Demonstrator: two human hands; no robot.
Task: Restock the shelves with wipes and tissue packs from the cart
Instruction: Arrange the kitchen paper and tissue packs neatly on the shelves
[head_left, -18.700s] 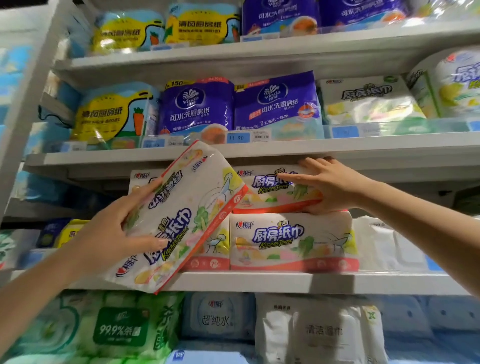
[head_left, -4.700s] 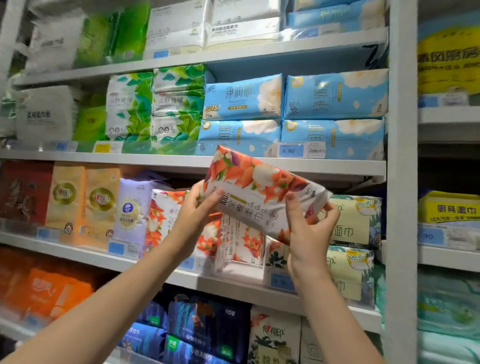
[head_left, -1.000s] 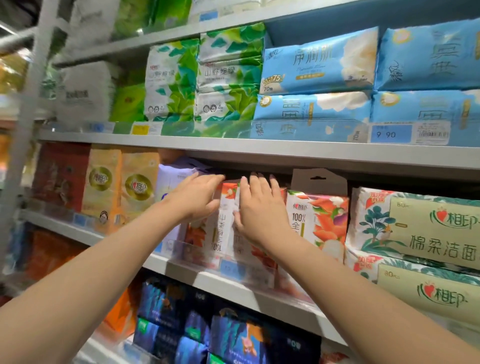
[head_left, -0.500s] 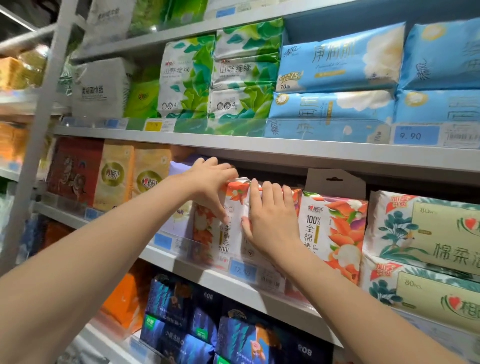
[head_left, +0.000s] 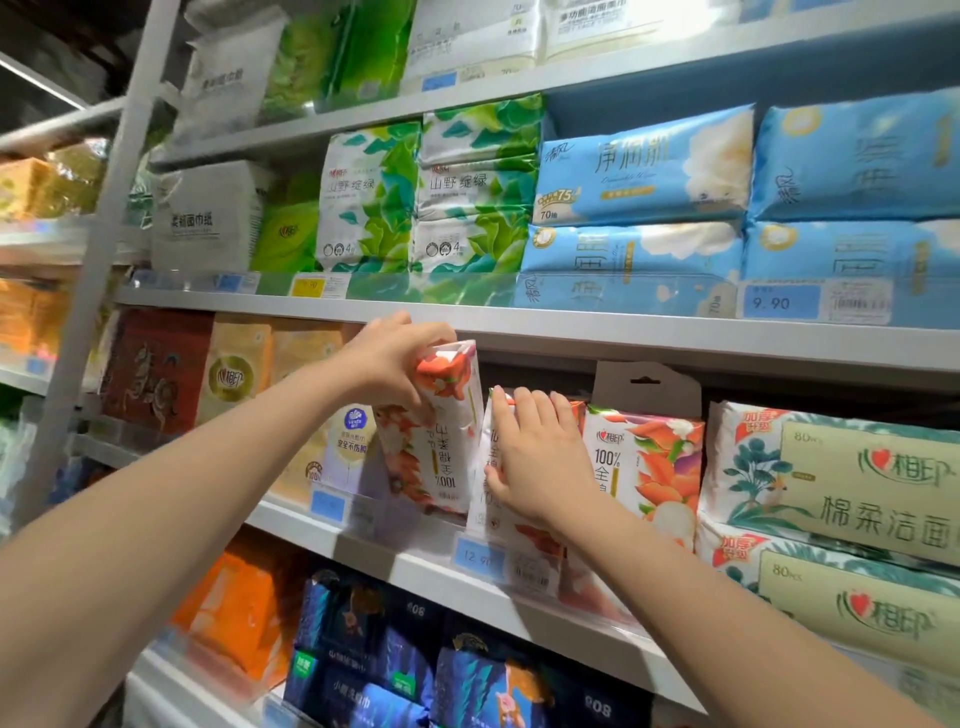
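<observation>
At centre frame, the left hand (head_left: 395, 358) grips the orange floral pack (head_left: 441, 441) at the middle shelf (head_left: 415, 569); the right hand (head_left: 535, 457) presses the neighbouring pack (head_left: 524, 540) with straight fingers. Hold that gap and slide it straight back.

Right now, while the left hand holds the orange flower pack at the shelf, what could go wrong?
1. The left hand grips the orange flower pack only by its top, tilted; it may slip and fall over the clear price rail.
2. The slot looks tight: pushing may crumple it or shove the lilac pack.
3. If the right hand lifts off, the neighbouring pack it presses may lean into the gap.
</observation>
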